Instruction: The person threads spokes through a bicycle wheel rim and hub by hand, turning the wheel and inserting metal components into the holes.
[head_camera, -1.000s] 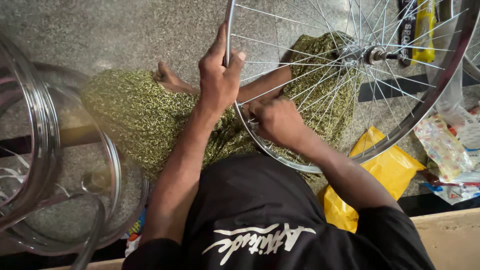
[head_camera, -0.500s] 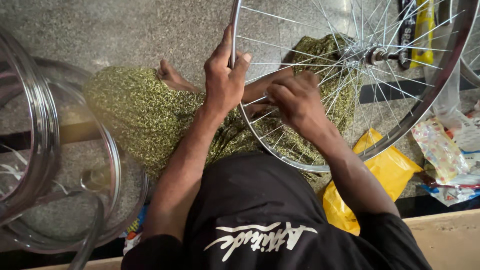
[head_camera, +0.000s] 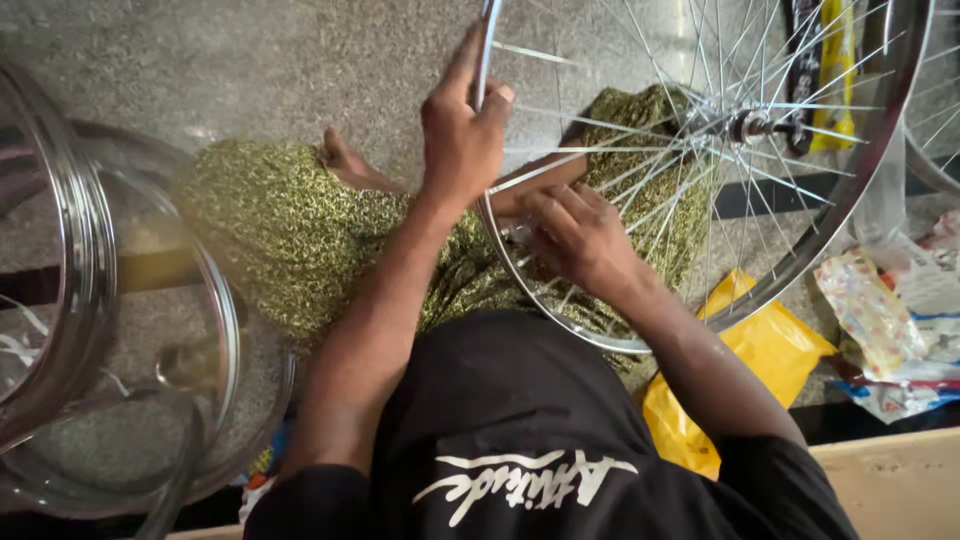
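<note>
The spoked bicycle wheel (head_camera: 800, 200) fills the upper right of the frame, standing over the person's green-patterned lap (head_camera: 290, 230), seemingly so the rim faces both hands. At upper centre the left hand (head_camera: 462, 135) is closed around the chrome rim, fingers curled over its edge, apparently steadying it. Just below, at centre, the right hand (head_camera: 580, 235) reaches among the lower spokes with fingers bent together, but whether it pinches a spoke or tool I cannot tell.
</note>
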